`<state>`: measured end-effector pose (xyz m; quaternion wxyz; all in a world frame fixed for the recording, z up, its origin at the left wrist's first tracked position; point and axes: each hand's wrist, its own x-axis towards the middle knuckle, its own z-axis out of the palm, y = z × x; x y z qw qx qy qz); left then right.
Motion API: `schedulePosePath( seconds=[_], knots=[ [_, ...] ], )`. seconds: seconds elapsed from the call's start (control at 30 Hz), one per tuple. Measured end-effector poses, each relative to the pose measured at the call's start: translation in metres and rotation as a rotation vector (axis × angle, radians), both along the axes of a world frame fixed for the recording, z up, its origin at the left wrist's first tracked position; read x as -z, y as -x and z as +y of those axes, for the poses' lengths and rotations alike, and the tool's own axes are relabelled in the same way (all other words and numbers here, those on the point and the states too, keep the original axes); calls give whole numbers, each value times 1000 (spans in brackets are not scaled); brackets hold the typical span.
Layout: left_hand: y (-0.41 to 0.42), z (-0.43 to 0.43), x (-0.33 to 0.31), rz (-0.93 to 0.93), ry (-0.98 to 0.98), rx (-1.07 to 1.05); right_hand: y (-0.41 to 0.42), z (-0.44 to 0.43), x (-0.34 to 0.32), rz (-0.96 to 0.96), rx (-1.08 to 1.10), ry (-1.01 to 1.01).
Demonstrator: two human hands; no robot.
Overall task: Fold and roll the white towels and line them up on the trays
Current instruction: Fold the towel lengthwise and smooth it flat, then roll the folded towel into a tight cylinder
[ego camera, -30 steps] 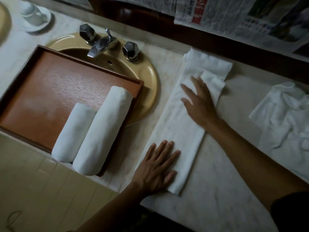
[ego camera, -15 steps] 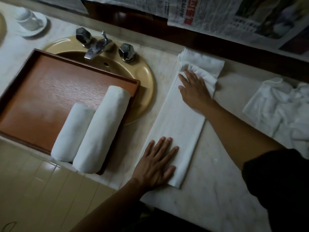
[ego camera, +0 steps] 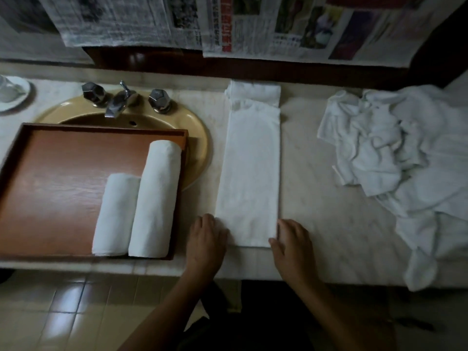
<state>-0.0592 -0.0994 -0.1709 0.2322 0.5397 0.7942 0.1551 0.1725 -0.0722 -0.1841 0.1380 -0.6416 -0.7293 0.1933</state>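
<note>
A white towel (ego camera: pixel 250 173), folded into a long narrow strip, lies flat on the marble counter with its far end doubled over. My left hand (ego camera: pixel 206 239) covers its near left corner with bent fingers. At the near right corner my right hand (ego camera: pixel 293 241) has its thumb on the near edge and its fingers along the side. The wooden tray (ego camera: pixel 58 173) sits to the left, partly over the sink. On the tray's right side lie two rolled towels side by side, a long one (ego camera: pixel 155 198) and a shorter one (ego camera: pixel 116 214).
A heap of loose white towels (ego camera: pixel 405 158) fills the counter's right end and hangs over the front edge. The yellow sink (ego camera: pixel 200 138) and its chrome tap (ego camera: pixel 119 100) are behind the tray. A cup on a saucer (ego camera: pixel 10 92) stands at far left. Newspapers (ego camera: pixel 253 24) hang on the wall.
My right hand came back from the towel's far end to its near right corner. My left hand slid off the towel's top to the near left corner. The view has turned square to the counter.
</note>
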Motion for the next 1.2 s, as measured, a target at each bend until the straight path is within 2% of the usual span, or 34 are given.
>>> schedulePosePath(
  seconds=[0.1, 0.17, 0.33, 0.5, 0.67, 0.73, 0.83, 0.9, 0.97, 1.1, 1.2],
  knots=[
    [-2, -2, -12, -142, 59, -100, 9, -12, -9, 2, 295, 121],
    [1, 2, -18, -172, 90, -115, 17, -12, -19, -13, 364, 252],
    [16, 9, -27, -323, 154, -128, 23, -7, -38, -28, 328, 310],
    [15, 1, -30, -417, 187, -148, 15, -17, -35, 178, 339, 302],
    [11, -6, -32, -443, 203, -223, 10, -31, -18, 68, 293, 189],
    [7, -13, -38, -346, 189, -178, 9, -37, -17, -25, 219, 81],
    [-2, -32, -25, 10, -35, 167, 8, -45, -16, -79, 12, -96],
    [-10, -43, -15, 149, -127, 418, 9, -47, -12, -107, -175, -113],
    [-12, -47, -7, 201, -165, 572, 10, -45, -5, -158, -310, -68],
    [9, -50, 1, 267, -9, 575, -10, -36, 8, -296, -420, 36],
    [18, -53, -7, 288, -12, 488, -23, -34, 6, -301, -411, 91]
  ],
)
